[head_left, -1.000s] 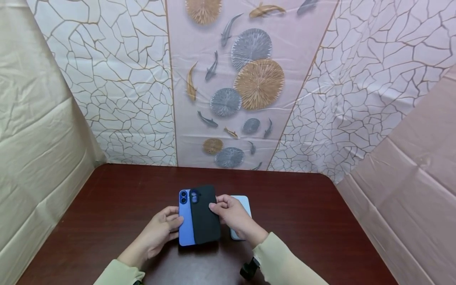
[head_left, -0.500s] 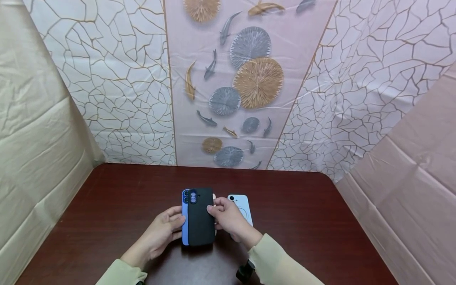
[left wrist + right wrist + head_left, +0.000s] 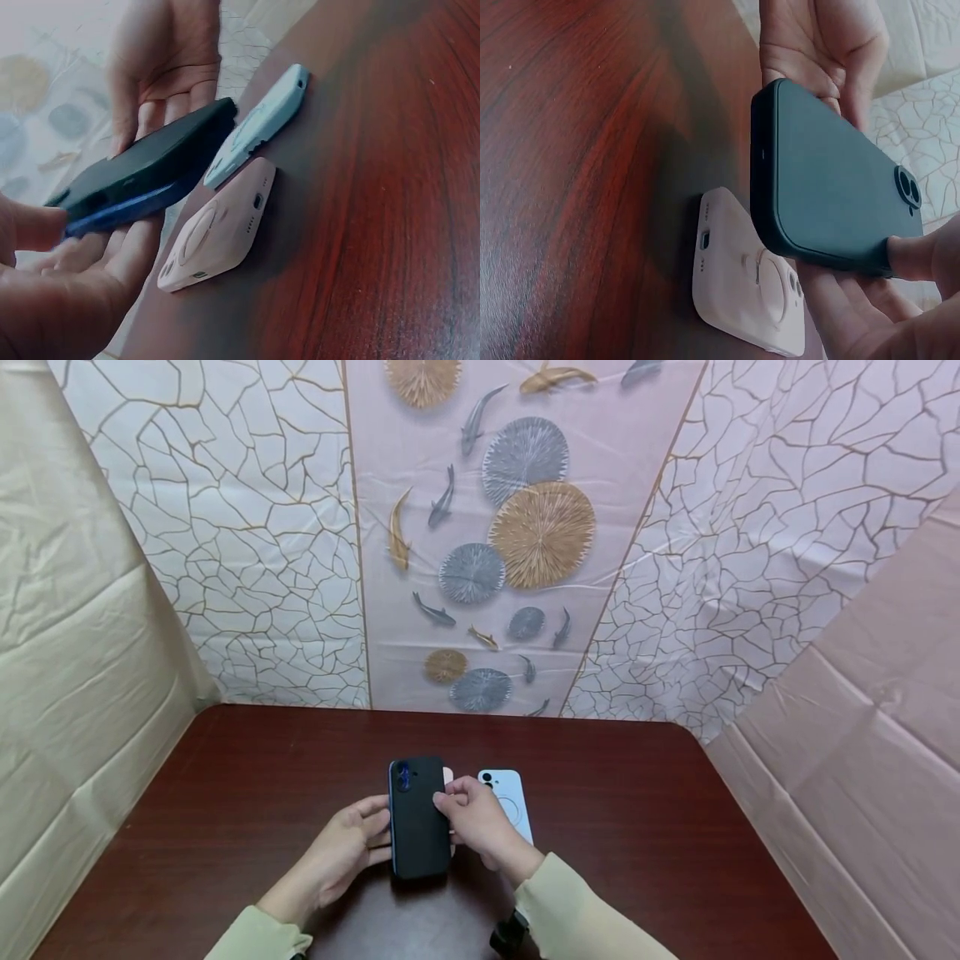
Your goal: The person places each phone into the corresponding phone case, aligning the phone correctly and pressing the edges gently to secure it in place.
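A black phone case [image 3: 420, 827] lies over the back of a blue phone [image 3: 142, 206], both held above the table. The phone's lenses show through the case's camera opening [image 3: 908, 186]. My left hand [image 3: 337, 852] grips the phone's left edge, thumb at the side and fingers beneath. On the other side my right hand [image 3: 483, 818] pinches the case, its thumb on the back and fingers underneath. In the left wrist view a strip of blue shows below the case's long edge. Under the held pair lies a pale pink phone case [image 3: 214, 236] with a ring on its back.
A light blue phone case [image 3: 508, 797] with a ring lies on the table to the right, partly behind my right hand. The dark red wooden table [image 3: 615, 827] is bounded by a patterned cloth backdrop [image 3: 285, 568] and side curtains.
The black case has moved left over the blue phone, covering nearly all of its back. My right hand moved slightly left with it, revealing more of the light blue case.
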Demonstrator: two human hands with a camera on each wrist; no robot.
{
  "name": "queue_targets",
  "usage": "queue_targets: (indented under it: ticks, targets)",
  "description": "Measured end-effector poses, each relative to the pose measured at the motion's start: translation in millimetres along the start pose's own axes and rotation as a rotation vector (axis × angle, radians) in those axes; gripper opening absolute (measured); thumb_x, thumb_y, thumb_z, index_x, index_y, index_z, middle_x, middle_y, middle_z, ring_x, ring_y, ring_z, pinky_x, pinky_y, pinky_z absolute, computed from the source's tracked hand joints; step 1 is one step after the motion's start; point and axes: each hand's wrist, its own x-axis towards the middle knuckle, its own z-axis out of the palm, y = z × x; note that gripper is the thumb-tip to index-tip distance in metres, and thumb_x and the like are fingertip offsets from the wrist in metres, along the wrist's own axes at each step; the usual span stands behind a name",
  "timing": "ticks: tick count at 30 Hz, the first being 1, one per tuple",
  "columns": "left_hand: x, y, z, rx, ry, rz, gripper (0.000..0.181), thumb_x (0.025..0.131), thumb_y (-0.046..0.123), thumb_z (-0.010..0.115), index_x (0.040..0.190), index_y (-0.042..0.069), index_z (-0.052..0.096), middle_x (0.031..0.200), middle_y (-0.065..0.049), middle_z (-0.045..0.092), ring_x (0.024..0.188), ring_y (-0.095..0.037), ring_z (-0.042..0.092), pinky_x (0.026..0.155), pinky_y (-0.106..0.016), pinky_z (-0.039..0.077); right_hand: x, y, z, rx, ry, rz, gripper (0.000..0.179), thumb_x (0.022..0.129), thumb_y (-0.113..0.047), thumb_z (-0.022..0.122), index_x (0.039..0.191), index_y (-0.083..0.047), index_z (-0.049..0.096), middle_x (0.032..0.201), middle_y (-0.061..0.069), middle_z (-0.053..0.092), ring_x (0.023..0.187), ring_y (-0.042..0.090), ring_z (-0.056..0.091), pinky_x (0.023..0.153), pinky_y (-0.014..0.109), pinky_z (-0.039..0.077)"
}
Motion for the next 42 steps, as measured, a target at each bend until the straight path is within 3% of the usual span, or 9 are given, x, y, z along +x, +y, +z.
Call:
queue_targets:
  ticks: [3,6,15,22,28,36,42]
  targets:
    - [2.4,-1.2,6.4,0.078,0.088,0.034,0.051,0.100,0.023,0.056,0.137,-0.008,0.040,0.117,-0.021,0.063,0.101,-0.028,0.065,0.082,-0.043,0.054,0.2,1.4,1.6,0.016,0.021,-0.002,0.029,0.095,-0.026,0.064,0.110,-0.003,0.055,0.099,0.008,0.069,0.078,0.021,0.065,0.067,0.039,0.056]
    - [4.9,-3.2,11.1,0.153,0.159,0.062,0.050,0.095,0.021,0.065,0.132,-0.008,0.047,0.110,-0.020,0.066,0.094,-0.027,0.067,0.077,-0.042,0.056,-0.7,2.0,3.4,0.018,0.034,-0.009,0.031,0.093,-0.027,0.066,0.109,-0.003,0.055,0.097,0.009,0.069,0.078,0.022,0.067,0.066,0.040,0.057]
    - [6.1,-3.9,13.1,0.228,0.203,0.080,0.036,0.097,0.009,0.059,0.127,-0.010,0.051,0.109,-0.021,0.066,0.091,-0.026,0.067,0.072,-0.040,0.056,-2.7,3.4,3.4,0.019,0.012,-0.033,0.022,0.098,-0.025,0.058,0.099,-0.003,0.056,0.086,0.011,0.065,0.072,0.024,0.065,0.066,0.040,0.057]
    - [5.5,-3.0,12.3,0.213,0.197,0.090,0.035,0.099,0.004,0.052,0.129,-0.013,0.049,0.110,-0.024,0.066,0.092,-0.027,0.067,0.072,-0.039,0.056,-0.2,7.0,-2.5,0.062,-0.025,-0.016,0.028,0.093,-0.029,0.066,0.098,-0.003,0.058,0.087,0.011,0.068,0.074,0.024,0.067,0.067,0.040,0.058]
    - [5.8,-2.4,12.8,0.216,0.175,0.078,0.036,0.099,0.008,0.054,0.128,-0.012,0.050,0.110,-0.023,0.066,0.092,-0.027,0.067,0.072,-0.040,0.056,1.6,9.6,-6.4,0.068,-0.022,-0.017,0.029,0.093,-0.030,0.066,0.104,-0.003,0.059,0.090,0.010,0.069,0.078,0.025,0.067,0.068,0.040,0.058]
    - [4.3,-2.8,9.3,0.200,0.065,0.038,0.039,0.100,0.011,0.054,0.129,-0.014,0.047,0.110,-0.022,0.066,0.093,-0.027,0.067,0.074,-0.040,0.056,5.4,5.8,-12.9,0.144,-0.017,-0.036,0.038,0.098,-0.032,0.058,0.125,-0.005,0.058,0.107,0.010,0.066,0.084,0.028,0.068,0.071,0.041,0.057]
    - [2.3,0.6,8.5,0.210,0.014,0.035,0.040,0.100,0.012,0.054,0.129,-0.014,0.047,0.109,-0.021,0.066,0.095,-0.027,0.067,0.076,-0.040,0.056,6.2,2.8,-14.8,0.135,-0.013,-0.032,0.041,0.098,-0.036,0.057,0.128,-0.008,0.058,0.105,0.009,0.066,0.088,0.031,0.067,0.073,0.045,0.056]
